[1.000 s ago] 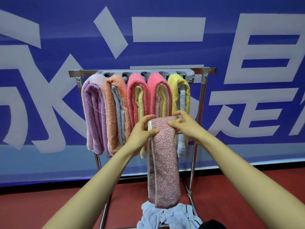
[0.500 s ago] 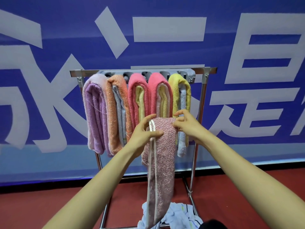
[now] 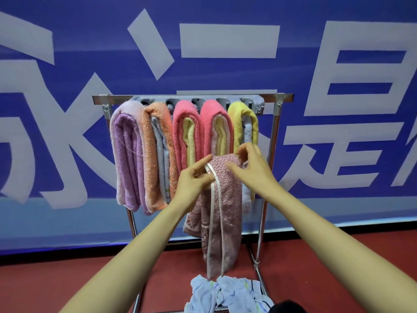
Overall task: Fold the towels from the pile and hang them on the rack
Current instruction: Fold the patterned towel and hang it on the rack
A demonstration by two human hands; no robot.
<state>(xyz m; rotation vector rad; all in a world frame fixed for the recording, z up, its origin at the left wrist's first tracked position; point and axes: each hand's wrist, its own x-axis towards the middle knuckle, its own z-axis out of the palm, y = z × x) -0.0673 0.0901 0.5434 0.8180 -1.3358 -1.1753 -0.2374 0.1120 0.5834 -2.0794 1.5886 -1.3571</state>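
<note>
"Fingers [image 3: 204, 177] of the left hand [image 3: 194, 181]: what are they doing?"

"They pinch the white-trimmed edge of the pink towel [image 3: 225, 199] near its top. The right hand [image 3: 252, 170] curls over the top fold, thumb in front, and seems to grip it too, though motion blur softens it."

"Where is that towel?"

"It hangs in the air in front of the rack [image 3: 191, 97], touching none of its arms, with its lower end dangling just above the pile [image 3: 225, 292] of pale blue towels on the floor."

"What has changed in the last second?"

"A second ago it hung as one flat, tidy strip. Now it is turned edge-on, its white trim faces the camera, and a back layer swings out to the lower left. The fold looks loosened, so I judge it needs tidying before it is hung."

"What can't you make out?"

"The right fingertips sit behind the towel. The rack's arms are buried under five hung bundles, from the lilac towel [image 3: 126, 154] to the yellow towel [image 3: 241, 118], so I cannot tell whether a free arm remains. The pile is cut off at the bottom edge."
</note>
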